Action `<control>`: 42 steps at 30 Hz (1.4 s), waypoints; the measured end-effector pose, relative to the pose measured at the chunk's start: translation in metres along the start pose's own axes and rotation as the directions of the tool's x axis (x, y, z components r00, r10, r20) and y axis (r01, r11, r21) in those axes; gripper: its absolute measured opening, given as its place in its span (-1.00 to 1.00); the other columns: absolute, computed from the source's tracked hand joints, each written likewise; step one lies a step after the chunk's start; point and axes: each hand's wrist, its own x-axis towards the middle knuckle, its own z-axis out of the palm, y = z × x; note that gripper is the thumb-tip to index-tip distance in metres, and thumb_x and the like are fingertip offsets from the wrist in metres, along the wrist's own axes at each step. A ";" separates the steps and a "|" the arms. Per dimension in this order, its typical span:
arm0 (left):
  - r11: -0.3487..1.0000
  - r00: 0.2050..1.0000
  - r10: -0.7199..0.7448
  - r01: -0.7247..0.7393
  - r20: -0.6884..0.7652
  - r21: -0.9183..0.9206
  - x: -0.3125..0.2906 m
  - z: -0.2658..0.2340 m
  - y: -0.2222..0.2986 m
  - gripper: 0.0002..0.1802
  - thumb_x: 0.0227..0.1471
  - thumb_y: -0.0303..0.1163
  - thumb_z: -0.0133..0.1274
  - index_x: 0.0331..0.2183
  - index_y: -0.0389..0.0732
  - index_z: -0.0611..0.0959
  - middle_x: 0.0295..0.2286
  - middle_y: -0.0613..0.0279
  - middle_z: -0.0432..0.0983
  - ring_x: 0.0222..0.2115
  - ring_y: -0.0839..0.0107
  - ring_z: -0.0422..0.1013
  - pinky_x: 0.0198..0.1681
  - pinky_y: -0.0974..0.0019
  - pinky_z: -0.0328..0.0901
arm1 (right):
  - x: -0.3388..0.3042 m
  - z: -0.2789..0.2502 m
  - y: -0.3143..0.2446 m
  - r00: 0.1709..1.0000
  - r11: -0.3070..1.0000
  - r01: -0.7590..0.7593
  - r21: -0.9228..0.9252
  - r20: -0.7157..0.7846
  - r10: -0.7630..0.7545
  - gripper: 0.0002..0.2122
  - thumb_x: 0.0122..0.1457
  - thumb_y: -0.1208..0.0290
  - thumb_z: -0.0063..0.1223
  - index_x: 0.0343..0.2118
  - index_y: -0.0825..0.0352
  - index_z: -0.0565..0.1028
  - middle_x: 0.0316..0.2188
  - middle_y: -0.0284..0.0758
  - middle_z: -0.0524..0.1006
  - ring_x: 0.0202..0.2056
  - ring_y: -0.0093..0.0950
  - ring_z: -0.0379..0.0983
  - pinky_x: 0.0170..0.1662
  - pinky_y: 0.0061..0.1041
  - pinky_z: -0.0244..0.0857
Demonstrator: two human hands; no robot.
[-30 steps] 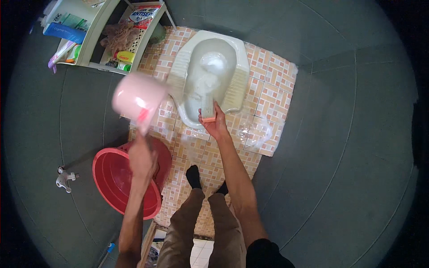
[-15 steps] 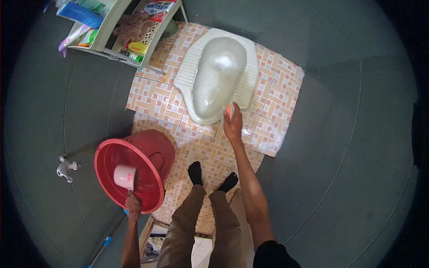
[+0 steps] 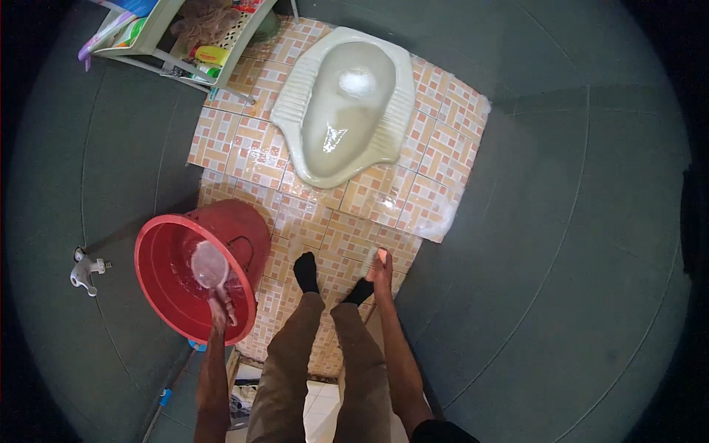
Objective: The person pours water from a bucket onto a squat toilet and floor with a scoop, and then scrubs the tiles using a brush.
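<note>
My left hand (image 3: 218, 308) reaches inside a large red bucket (image 3: 247, 221), closed round the handle of a pale pink dipper (image 3: 209, 264). The dipper's bowl is down in the bucket, where water splashes around it. On the other side, my right hand (image 3: 382, 282) grips a small scrub brush (image 3: 374, 264) with an orange back and pale bristles, held above the floor by my right foot (image 3: 360, 292). Ahead of me is a white squat toilet (image 3: 405, 103), its near end and the tiles beside it shiny with water.
A rack (image 3: 159, 50) of toiletries stands at the far left. A white tap (image 3: 89, 271) juts from the dark wall left of the bucket. A pole with blue fittings (image 3: 165, 396) leans near the bucket. White foam lies on the patterned tiles (image 3: 436, 221) at right.
My right hand has drawn back with the brush from the toilet's near end to beside my right foot. My left hand has lowered the dipper into the bucket. The view has shifted slightly.
</note>
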 end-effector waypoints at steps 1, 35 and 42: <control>0.985 0.995 0.089 -0.095 -0.043 -0.147 -0.012 -0.007 0.003 -0.52 0.14 0.10 -0.35 -0.62 0.01 0.35 -0.83 0.46 0.10 -0.89 0.51 0.00 -0.86 0.41 -0.07 | -0.004 0.004 0.001 0.999 0.997 -0.042 0.060 -0.002 0.042 -0.57 0.26 0.13 -0.12 0.08 0.30 0.27 -0.08 -0.29 0.37 -0.08 -0.42 0.32 -0.05 -0.43 0.24; 0.671 0.822 0.050 -0.448 0.567 0.591 -0.208 0.336 -0.003 -0.58 0.17 0.00 -0.12 -0.47 -0.18 0.40 -0.73 0.49 0.14 -0.80 0.67 0.04 -0.78 0.49 -0.08 | 0.041 -0.013 -0.058 0.920 0.180 -0.345 0.921 0.294 0.260 -0.61 0.22 0.03 -0.12 -0.04 0.20 0.37 -0.23 -0.36 0.48 -0.22 -0.45 0.44 -0.26 -0.41 0.39; 0.745 0.599 -0.092 -0.488 0.795 0.454 -0.178 0.479 0.003 -0.85 0.05 -0.37 -0.21 -0.39 -0.24 0.40 -0.69 0.38 0.19 -0.77 0.60 0.09 -0.80 0.48 0.00 | 0.121 -0.061 -0.017 0.920 0.300 -0.140 0.944 0.012 0.392 -0.57 0.25 0.00 -0.28 0.04 0.16 0.30 -0.07 -0.34 0.43 -0.09 -0.33 0.37 -0.09 -0.21 0.32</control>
